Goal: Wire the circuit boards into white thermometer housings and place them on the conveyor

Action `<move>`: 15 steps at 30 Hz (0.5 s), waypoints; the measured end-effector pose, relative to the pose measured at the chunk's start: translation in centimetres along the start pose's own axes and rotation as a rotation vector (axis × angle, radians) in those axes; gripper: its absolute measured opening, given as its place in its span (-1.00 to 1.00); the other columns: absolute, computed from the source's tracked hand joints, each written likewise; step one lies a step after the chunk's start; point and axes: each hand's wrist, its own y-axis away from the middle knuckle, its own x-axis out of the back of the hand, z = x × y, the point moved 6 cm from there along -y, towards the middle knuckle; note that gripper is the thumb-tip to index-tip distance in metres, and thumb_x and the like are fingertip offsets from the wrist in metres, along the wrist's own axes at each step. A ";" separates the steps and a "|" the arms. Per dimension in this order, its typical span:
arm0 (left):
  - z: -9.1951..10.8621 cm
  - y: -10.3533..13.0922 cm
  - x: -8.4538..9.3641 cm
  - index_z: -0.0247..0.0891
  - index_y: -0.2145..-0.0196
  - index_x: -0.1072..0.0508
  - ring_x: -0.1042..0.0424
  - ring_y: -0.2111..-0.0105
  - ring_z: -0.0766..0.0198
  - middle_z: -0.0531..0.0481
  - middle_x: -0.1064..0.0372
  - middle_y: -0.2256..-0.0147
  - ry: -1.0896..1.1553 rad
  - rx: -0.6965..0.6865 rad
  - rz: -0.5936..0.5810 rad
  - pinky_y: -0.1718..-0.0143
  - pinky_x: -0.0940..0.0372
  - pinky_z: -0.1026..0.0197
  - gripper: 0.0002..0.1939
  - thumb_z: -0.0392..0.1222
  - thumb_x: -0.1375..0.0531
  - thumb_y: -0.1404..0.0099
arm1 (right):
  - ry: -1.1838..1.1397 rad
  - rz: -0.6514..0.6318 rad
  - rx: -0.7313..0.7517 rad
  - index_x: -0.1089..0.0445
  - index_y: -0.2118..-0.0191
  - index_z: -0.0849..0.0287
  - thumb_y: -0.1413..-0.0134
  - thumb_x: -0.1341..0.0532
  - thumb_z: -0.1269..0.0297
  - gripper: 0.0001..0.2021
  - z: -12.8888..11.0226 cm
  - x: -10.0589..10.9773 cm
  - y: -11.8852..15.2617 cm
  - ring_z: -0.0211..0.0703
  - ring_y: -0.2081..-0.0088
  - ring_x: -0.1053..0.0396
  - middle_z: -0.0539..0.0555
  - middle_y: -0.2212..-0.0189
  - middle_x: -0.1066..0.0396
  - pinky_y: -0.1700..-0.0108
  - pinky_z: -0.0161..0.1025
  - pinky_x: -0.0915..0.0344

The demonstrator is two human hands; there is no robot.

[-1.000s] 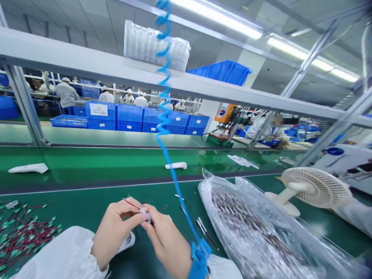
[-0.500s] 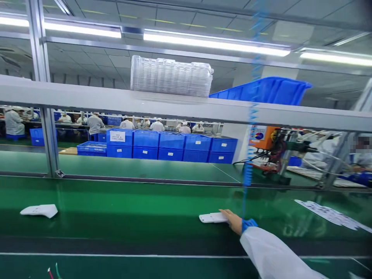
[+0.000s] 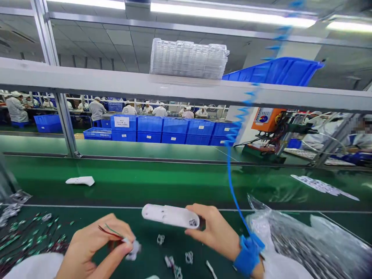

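My right hand [image 3: 213, 228] is closed around one end of a long white plastic shell [image 3: 171, 216], held above the green bench. A blue wrist strap [image 3: 247, 255] with a coiled cord is on that wrist. On the left, my left hand [image 3: 100, 246] pinches a small whitish plastic part [image 3: 133, 250], blurred, with thin red and green wires [image 3: 112, 231] by the fingers. Below and between the hands lie several small grey-white plastic pieces [image 3: 189, 257]. Another white shell [image 3: 80, 180] rests on the green belt [image 3: 139, 182] farther back.
Wired small parts [image 3: 37, 236] are spread at the left. A clear plastic bag [image 3: 308, 236] of dark thin pieces lies at the right. A white sheet of parts [image 3: 324, 187] rests on the belt. Overhead, a shelf [image 3: 122, 83] carries clear trays [image 3: 188, 60] and a blue bin [image 3: 279, 73].
My right hand has lifted the white shell off the belt and drawn it nearer. My left hand has come into view holding the small wired part. The view has tilted down.
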 end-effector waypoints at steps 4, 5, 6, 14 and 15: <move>4.9 1.2 -0.2 -0.29 0.37 -0.38 -0.38 0.55 0.32 -0.02 -0.46 0.49 -0.185 -0.395 -0.142 0.52 -0.26 0.35 -0.84 -0.45 -0.13 -0.07 | -0.158 -0.098 0.072 -0.32 0.49 0.20 0.26 -0.18 0.45 -0.92 -9.1 -1.4 4.3 -0.26 0.50 -0.23 -0.04 0.55 -0.31 0.49 -0.37 -0.07; 5.3 1.8 -0.4 -0.30 0.38 -0.37 -0.38 0.55 0.30 -0.04 -0.46 0.48 -0.179 -0.412 -0.183 0.54 -0.26 0.34 -0.88 -0.43 -0.10 -0.10 | -0.186 -0.111 0.091 -0.32 0.50 0.20 0.26 -0.19 0.43 -0.93 -10.6 -1.5 5.0 -0.26 0.50 -0.22 -0.04 0.55 -0.30 0.49 -0.37 -0.07; 5.5 2.4 -0.7 -0.31 0.40 -0.37 -0.38 0.56 0.30 -0.05 -0.46 0.49 -0.160 -0.409 -0.232 0.56 -0.25 0.32 -0.89 -0.41 -0.07 -0.13 | -0.205 -0.116 0.110 -0.32 0.50 0.21 0.26 -0.20 0.42 -0.93 -11.8 -1.5 5.5 -0.26 0.50 -0.22 -0.03 0.55 -0.30 0.49 -0.36 -0.08; 6.6 5.0 -0.9 -0.33 0.48 -0.44 -0.36 0.61 0.28 -0.14 -0.44 0.53 -0.084 -0.380 -0.329 0.63 -0.18 0.31 -0.70 -0.39 0.07 -0.21 | -0.251 -0.065 0.226 -0.31 0.46 0.20 0.20 -0.17 0.43 -0.93 -16.1 -0.5 7.2 -0.21 0.47 -0.23 0.03 0.49 -0.35 0.44 -0.30 -0.13; 6.8 5.0 -0.9 -0.33 0.48 -0.44 -0.36 0.60 0.28 -0.14 -0.45 0.53 -0.067 -0.379 -0.340 0.63 -0.18 0.31 -0.69 -0.40 0.07 -0.21 | -0.253 -0.067 0.222 -0.30 0.49 0.19 0.20 -0.16 0.44 -0.95 -16.3 -0.5 7.3 -0.21 0.46 -0.23 0.04 0.49 -0.35 0.44 -0.29 -0.14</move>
